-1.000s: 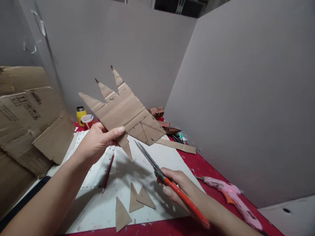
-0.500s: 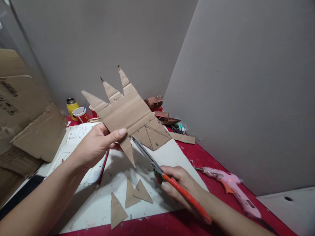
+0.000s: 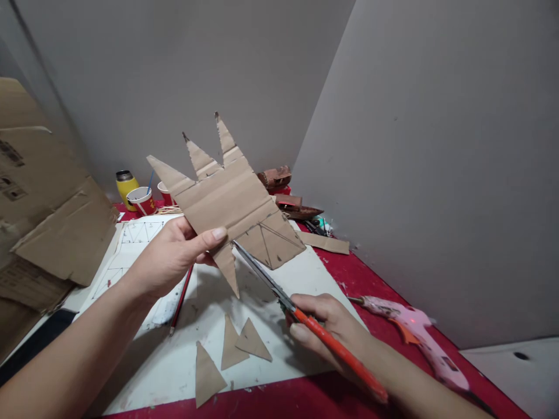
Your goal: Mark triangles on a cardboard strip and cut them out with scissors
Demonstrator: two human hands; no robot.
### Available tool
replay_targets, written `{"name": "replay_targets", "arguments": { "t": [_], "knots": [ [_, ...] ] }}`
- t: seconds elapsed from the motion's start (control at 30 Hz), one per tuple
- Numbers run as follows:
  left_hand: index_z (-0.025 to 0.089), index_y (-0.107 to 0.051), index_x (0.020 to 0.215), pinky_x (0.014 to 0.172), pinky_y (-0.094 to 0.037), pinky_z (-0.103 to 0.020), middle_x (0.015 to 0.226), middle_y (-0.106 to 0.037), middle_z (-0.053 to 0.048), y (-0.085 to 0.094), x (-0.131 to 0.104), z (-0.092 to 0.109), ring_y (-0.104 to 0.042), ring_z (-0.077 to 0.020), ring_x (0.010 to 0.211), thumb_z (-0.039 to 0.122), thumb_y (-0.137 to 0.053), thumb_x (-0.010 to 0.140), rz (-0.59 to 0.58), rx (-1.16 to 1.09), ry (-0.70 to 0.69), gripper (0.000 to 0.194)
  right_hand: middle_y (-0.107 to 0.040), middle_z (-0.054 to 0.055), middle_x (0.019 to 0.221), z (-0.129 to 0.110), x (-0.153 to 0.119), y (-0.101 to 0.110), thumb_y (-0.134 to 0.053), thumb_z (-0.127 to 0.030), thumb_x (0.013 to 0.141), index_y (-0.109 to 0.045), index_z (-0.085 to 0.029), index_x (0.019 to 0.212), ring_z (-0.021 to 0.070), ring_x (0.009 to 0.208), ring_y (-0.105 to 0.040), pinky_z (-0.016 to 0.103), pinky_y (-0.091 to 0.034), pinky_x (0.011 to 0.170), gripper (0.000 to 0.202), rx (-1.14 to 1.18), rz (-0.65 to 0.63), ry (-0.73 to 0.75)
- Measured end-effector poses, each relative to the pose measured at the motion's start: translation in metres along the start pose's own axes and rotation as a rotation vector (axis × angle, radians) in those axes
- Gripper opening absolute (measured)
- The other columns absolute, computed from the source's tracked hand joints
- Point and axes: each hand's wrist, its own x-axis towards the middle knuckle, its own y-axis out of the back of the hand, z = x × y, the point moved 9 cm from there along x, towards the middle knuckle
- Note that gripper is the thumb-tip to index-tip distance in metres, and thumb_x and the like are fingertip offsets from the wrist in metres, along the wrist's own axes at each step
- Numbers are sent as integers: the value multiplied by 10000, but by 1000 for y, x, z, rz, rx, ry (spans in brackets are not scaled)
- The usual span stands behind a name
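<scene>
My left hand (image 3: 181, 250) pinches a piece of cardboard (image 3: 225, 195) near its lower left edge, thumb on top. Pointed spikes stick out of its upper edge, and one spike hangs from the lower edge. Dark drawn lines mark the uncut part at its lower right. In my right hand (image 3: 325, 323) are scissors (image 3: 336, 349) with orange-red handles. Their blade tips meet the cardboard's lower edge, just right of the hanging spike. Below, three loose cardboard triangles (image 3: 209, 377) lie on a white board (image 3: 166, 378), two of them overlapping.
A pink glue gun (image 3: 413, 326) with a red light lies on the red table (image 3: 367, 279) at right. Folded cardboard (image 3: 65, 227) stands at left. Behind are a yellow bottle (image 3: 126, 189), a red paper cup (image 3: 143, 203) and brown craft pieces (image 3: 299, 209). A pencil (image 3: 181, 302) lies under my left hand.
The view has shifted slightly. The scissors' blades look closer together, and my right hand sits a little lower and further right. The cardboard stays in my left hand.
</scene>
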Motion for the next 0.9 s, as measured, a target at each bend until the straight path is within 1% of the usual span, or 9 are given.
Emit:
{"name": "replay_targets", "arguments": {
  "t": [0.1,0.2,0.33,0.4,0.5,0.6,0.67,0.8,0.9],
  "knots": [
    [152,-583,610,471,-380,-154,515,-459,70,1,-1,2,-404,-49,467,281,-802,811,2,15,-8,324,-327,-62,646,-1,-1,-1,-488,-567,953,-402,-221,726,118,579,-288,241,-263,509,423,-12,-10,-12],
    [150,-621,632,484,-387,-165,508,-459,72,1,-1,4,-409,-54,471,276,-805,804,9,26,-19,283,-329,-61,648,-2,-1,-2,-484,-589,947,-414,-219,738,121,582,-290,239,-269,510,431,0,-25,-24],
    [146,-698,758,506,-401,-187,553,-530,53,1,0,4,-449,-72,502,291,-805,800,15,40,-27,186,-336,-54,654,-2,0,-1,-449,-615,953,-416,-218,742,127,593,-296,242,-271,517,451,-15,-31,-39],
    [145,-711,796,513,-403,-194,571,-549,46,1,0,3,-460,-77,512,294,-802,803,8,48,-28,175,-339,-53,656,-1,0,-1,-446,-617,954,-412,-217,738,127,598,-296,244,-269,524,456,-27,-31,-54],
    [150,-682,739,516,-398,-191,550,-510,59,1,1,1,-444,-70,502,290,-795,811,-6,42,-21,193,-335,-54,655,0,-1,-1,-453,-623,953,-413,-216,734,127,600,-295,245,-265,526,464,-17,-29,-74],
    [152,-601,624,514,-393,-188,538,-483,62,0,0,1,-427,-65,498,287,-791,815,-10,51,-21,302,-311,-57,659,1,-3,-3,-481,-642,938,-404,-217,721,125,604,-288,243,-267,528,483,29,-29,-74],
    [152,-564,586,511,-388,-187,538,-482,58,-1,-1,3,-417,-64,500,290,-787,818,-20,68,-32,350,-291,-63,652,2,-5,-4,-488,-649,934,-393,-219,710,119,591,-272,242,-260,516,494,73,-32,-79],
    [154,-553,581,509,-380,-182,547,-475,56,-3,-2,9,-399,-63,512,304,-766,839,-54,116,-57,367,-266,-77,619,1,-6,-6,-495,-655,931,-383,-224,698,102,538,-232,241,-220,467,502,147,-42,-90],
    [157,-553,607,516,-382,-179,566,-463,61,-5,-3,12,-397,-65,529,316,-768,839,-87,138,-75,354,-252,-79,607,-5,-5,-5,-500,-664,923,-360,-227,676,99,532,-220,242,-208,462,521,136,-31,-62]
  ]
}}
